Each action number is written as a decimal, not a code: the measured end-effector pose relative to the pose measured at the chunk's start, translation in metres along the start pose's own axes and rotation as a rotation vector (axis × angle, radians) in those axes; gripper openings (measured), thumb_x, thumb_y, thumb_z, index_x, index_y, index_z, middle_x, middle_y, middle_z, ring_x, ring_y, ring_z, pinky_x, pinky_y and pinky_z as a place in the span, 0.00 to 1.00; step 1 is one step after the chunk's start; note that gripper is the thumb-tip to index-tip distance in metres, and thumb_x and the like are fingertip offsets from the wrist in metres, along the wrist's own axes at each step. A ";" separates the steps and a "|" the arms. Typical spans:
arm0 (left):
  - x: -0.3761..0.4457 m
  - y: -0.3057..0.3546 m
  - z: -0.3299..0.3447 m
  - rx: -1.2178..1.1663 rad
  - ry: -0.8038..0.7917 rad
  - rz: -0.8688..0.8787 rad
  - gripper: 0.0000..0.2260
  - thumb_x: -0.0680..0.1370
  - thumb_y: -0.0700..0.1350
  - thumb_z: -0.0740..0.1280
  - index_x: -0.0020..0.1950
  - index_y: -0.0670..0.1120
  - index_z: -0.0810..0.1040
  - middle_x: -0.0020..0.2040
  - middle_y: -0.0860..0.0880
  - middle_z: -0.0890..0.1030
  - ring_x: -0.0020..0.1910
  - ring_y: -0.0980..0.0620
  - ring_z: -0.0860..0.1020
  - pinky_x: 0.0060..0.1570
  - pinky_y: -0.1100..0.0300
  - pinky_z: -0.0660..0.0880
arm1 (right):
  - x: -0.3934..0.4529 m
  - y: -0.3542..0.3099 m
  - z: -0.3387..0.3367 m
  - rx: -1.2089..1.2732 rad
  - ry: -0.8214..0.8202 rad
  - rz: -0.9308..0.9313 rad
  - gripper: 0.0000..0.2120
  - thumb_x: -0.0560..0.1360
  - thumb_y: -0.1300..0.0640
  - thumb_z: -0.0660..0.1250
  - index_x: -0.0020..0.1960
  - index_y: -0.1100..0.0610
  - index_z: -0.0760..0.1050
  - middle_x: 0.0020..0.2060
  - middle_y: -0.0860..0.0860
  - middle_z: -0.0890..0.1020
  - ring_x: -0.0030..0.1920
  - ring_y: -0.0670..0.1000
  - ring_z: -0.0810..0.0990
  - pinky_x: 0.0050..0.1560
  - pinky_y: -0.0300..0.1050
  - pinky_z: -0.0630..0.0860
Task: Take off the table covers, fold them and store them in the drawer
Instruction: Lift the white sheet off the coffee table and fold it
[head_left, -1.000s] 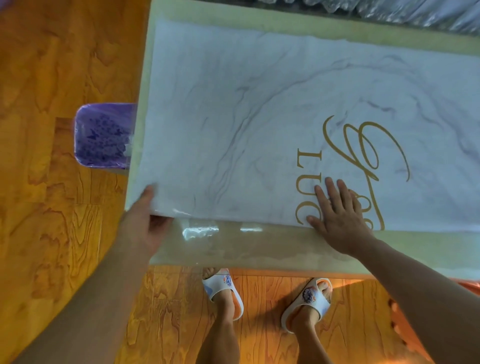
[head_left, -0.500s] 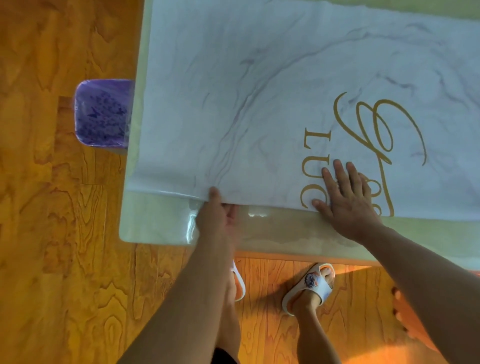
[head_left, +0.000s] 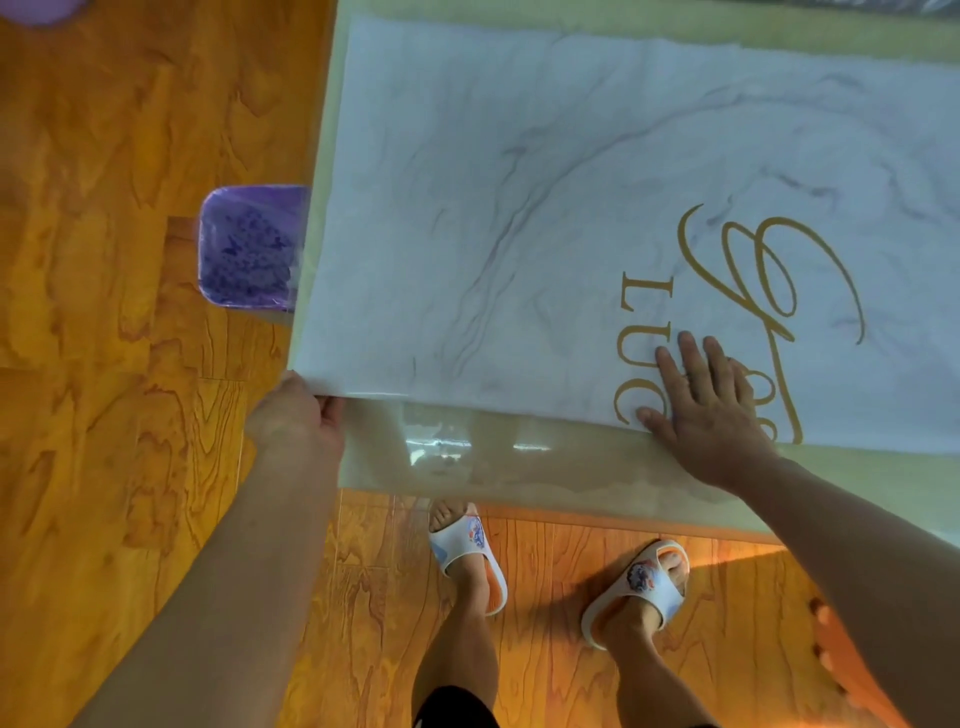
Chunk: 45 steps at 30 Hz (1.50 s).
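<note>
**Mia:** What is nearest to us?

**Ben:** Two feet in white slippers (head_left: 467, 558) on the orange wood floor (head_left: 104, 467). The person stands at the near edge of the table (head_left: 519, 475).

**Mia:** What are the hands doing?

**Ben:** The left hand (head_left: 298, 415) pinches the near left corner of the marble table cover (head_left: 519, 208). Its fingers curl round the edge. The right hand (head_left: 711, 410) lies flat on the cover with straight fingers, right on the gold letters (head_left: 644, 332). It presses and grips nothing.

**Mia:** Where is the cover?

**Ben:** It lies spread out on the table. A shiny bare strip of table shows just in front of it.

**Mia:** What is farther away?

**Ben:** A purple stool (head_left: 249, 249) stands on the floor just beside the table's left side.

**Mia:** Which step is this?

**Ben:** I think it is the start of folding. No fold shows yet, and I see no drawer.

**Mia:** What comes next?

**Ben:** I guess the left hand must lift its corner and carry it over, while the flat hand keeps the cover from sliding
</note>
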<state>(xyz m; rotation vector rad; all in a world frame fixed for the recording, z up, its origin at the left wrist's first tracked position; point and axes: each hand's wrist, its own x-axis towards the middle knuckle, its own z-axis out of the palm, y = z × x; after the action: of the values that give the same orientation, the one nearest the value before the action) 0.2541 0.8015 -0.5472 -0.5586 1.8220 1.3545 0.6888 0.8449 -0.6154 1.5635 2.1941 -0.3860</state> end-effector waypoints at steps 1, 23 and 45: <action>-0.012 0.003 0.005 -0.042 -0.012 0.018 0.06 0.84 0.44 0.64 0.53 0.43 0.77 0.55 0.43 0.85 0.45 0.50 0.86 0.43 0.53 0.85 | 0.000 0.000 0.000 0.006 0.001 -0.001 0.37 0.79 0.29 0.35 0.81 0.48 0.33 0.80 0.53 0.36 0.80 0.57 0.33 0.78 0.62 0.43; -0.423 -0.382 0.281 1.117 -0.706 1.357 0.07 0.82 0.47 0.59 0.53 0.48 0.76 0.46 0.49 0.80 0.47 0.45 0.80 0.45 0.52 0.73 | -0.042 0.341 -0.133 2.135 -0.225 0.327 0.27 0.76 0.40 0.66 0.68 0.56 0.75 0.52 0.57 0.83 0.47 0.58 0.84 0.43 0.50 0.82; -0.243 -0.332 0.153 1.417 -0.364 0.828 0.27 0.72 0.53 0.78 0.66 0.48 0.74 0.57 0.48 0.78 0.55 0.45 0.78 0.49 0.48 0.79 | -0.049 0.416 -0.022 0.876 0.205 0.881 0.05 0.75 0.62 0.63 0.46 0.62 0.77 0.38 0.58 0.79 0.44 0.63 0.79 0.42 0.49 0.76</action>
<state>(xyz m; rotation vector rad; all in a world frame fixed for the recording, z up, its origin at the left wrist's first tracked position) 0.6919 0.8091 -0.5699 1.1780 2.1853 0.2217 1.0914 0.9511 -0.5662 2.9069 1.2229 -0.9784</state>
